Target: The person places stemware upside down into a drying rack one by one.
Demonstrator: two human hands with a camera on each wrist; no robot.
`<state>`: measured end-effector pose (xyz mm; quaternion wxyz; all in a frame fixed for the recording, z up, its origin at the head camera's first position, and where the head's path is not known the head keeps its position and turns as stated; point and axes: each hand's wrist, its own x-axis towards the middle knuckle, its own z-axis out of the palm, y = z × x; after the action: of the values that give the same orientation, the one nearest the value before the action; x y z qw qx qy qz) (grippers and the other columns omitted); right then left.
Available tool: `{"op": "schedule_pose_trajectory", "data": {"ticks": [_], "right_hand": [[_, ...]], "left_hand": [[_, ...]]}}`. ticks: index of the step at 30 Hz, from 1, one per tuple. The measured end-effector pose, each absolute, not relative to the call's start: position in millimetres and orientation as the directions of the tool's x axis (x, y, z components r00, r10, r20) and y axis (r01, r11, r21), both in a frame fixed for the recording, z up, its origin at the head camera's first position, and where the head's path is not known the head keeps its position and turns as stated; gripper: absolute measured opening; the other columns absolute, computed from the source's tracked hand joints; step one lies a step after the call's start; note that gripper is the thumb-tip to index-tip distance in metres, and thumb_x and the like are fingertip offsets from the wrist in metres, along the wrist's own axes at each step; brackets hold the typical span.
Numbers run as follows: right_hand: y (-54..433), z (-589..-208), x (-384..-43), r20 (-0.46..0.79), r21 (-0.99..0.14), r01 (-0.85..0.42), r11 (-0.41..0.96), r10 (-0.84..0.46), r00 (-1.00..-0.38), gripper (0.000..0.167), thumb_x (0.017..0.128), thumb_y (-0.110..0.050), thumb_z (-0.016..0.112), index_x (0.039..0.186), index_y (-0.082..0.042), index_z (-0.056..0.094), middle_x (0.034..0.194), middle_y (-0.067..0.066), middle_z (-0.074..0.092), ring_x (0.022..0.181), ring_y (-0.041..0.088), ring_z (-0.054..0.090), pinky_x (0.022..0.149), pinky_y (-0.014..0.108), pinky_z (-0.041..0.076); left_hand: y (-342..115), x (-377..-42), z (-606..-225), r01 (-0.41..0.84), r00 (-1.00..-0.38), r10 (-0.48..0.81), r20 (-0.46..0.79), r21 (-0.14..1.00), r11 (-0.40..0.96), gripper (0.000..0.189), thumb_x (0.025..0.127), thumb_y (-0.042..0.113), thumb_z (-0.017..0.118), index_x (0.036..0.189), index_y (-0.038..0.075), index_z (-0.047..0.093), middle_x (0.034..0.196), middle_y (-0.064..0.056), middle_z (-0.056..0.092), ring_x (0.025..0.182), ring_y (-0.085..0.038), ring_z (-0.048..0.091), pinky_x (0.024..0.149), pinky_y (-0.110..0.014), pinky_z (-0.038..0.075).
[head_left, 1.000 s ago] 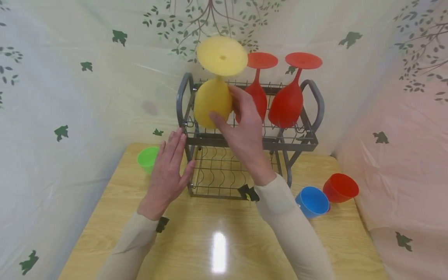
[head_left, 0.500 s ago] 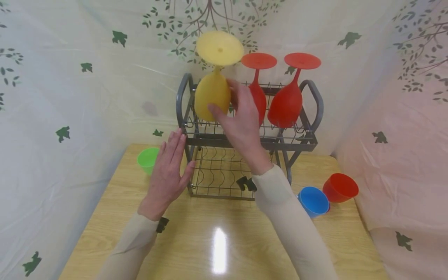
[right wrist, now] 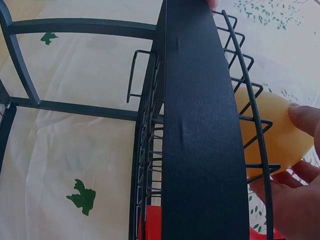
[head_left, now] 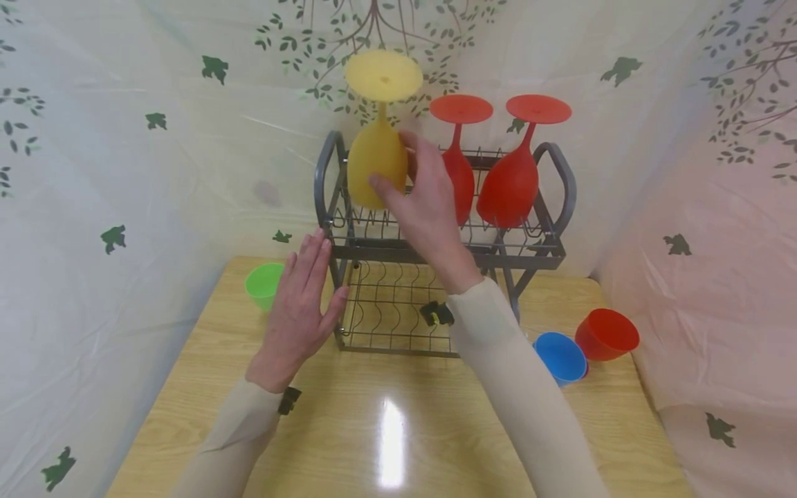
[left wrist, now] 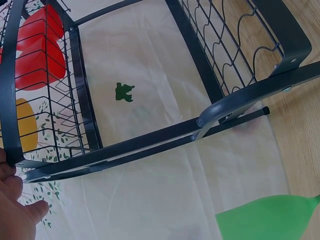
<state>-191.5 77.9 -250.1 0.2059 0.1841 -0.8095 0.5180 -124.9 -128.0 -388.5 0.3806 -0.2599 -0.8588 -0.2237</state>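
Observation:
An upside-down yellow plastic goblet [head_left: 376,166] is at the left end of the upper tier of a dark metal dish rack [head_left: 510,261]. My right hand [head_left: 426,207] grips its bowl from the right side, thumb in front. The right wrist view shows that hand [right wrist: 295,200] around the yellow bowl [right wrist: 277,132], behind the rack's wires. With fingers straight, my left hand [head_left: 299,311] touches the rack's front left corner; its fingertips meet the frame in the left wrist view. Two red goblets [head_left: 457,183] [head_left: 509,187] lean upside down to the right of the yellow one.
A green goblet [head_left: 263,283] stands on the wooden table [head_left: 336,429] left of the rack. On the right are a blue cup-shaped piece [head_left: 563,356] and a red one [head_left: 607,335]. The rack's lower wire tier [head_left: 380,321] sits below. A patterned sheet [head_left: 156,194] hangs behind.
The yellow goblet and my right hand have moved back and slightly left, away from the rack's front bar. My left hand has stayed at the corner.

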Motion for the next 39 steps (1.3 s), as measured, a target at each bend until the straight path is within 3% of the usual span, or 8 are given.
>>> {"op": "schedule_pose_trajectory", "data": {"ticks": [12, 28, 39], "right_hand": [[74.3, -244.2, -205.5, 0.370, -0.775, -0.392, 0.496, -0.147, -0.917, 0.072, 0.096, -0.016, 0.074, 0.157, -0.009, 0.037, 0.155, 0.004, 0.042, 0.135, 0.015, 0.046, 0.106, 0.029, 0.049], [68.4, -245.8, -214.0, 0.242, -0.760, -0.311, 0.571, -0.196, -0.950, 0.072, 0.099, -0.019, 0.072, 0.159, -0.010, 0.033, 0.155, 0.005, 0.042, 0.129, 0.016, 0.049, 0.105, 0.026, 0.049], [67.6, -246.3, -216.7, 0.164, -0.750, -0.253, 0.610, -0.199, -0.966, 0.070, 0.099, -0.017, 0.071, 0.158, -0.011, 0.035, 0.153, 0.006, 0.049, 0.127, 0.018, 0.055, 0.104, 0.031, 0.052]], "left_hand": [[-129.7, -125.8, -387.8, 0.617, -0.576, 0.269, 0.772, 0.195, 0.762, 0.070, 0.111, 0.047, 0.033, 0.154, -0.008, 0.038, 0.165, -0.021, 0.033, 0.153, -0.038, 0.029, 0.125, -0.057, 0.022], [-131.8, -124.7, -384.1, 0.616, -0.599, 0.285, 0.749, 0.203, 0.761, 0.072, 0.111, 0.049, 0.031, 0.156, -0.006, 0.036, 0.166, -0.019, 0.031, 0.154, -0.035, 0.028, 0.125, -0.055, 0.022], [-130.6, -124.4, -383.3, 0.616, -0.598, 0.279, 0.751, 0.208, 0.760, 0.071, 0.111, 0.048, 0.031, 0.156, -0.006, 0.037, 0.165, -0.020, 0.032, 0.154, -0.036, 0.029, 0.125, -0.057, 0.022]]}}
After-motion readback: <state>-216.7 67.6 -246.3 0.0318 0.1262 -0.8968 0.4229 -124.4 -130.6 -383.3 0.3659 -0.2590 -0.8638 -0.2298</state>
